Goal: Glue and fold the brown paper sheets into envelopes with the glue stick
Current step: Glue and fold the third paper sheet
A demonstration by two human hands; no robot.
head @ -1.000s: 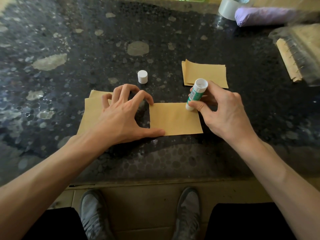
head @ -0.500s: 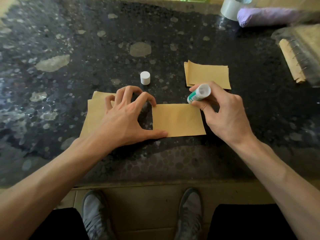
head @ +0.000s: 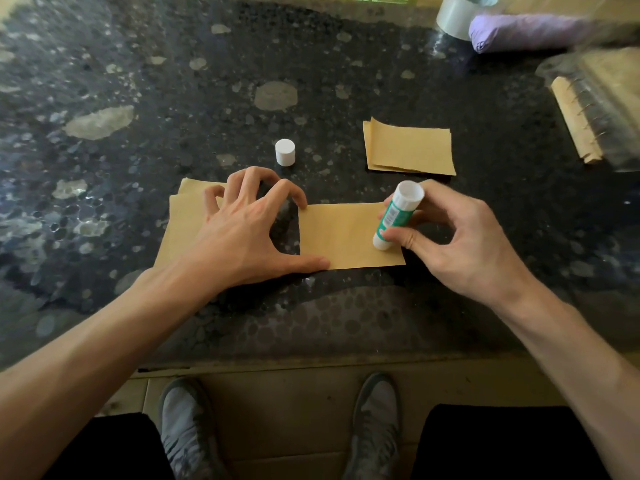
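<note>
A brown paper sheet (head: 343,237) lies flat on the dark speckled counter in front of me. My left hand (head: 242,233) is spread, its thumb tip and index fingertip pressing the sheet's left edge. My right hand (head: 460,244) grips a green-and-white glue stick (head: 394,216), tilted, its lower end touching the sheet near the right edge. The stick's white cap (head: 285,152) stands on the counter behind my left hand. A small pile of brown sheets (head: 183,223) lies under my left hand; another pile (head: 410,148) sits further back on the right.
At the back right are a roll of clear tape (head: 453,17), a purple bundle (head: 526,29) and a spiral-bound brown pad under clear plastic (head: 588,109). The counter's front edge (head: 311,358) runs just above my shoes.
My right hand lifted the glue stick from the sheet's upper right corner, then brought it down again lower along the right edge. My left hand stayed pressing the sheet.
</note>
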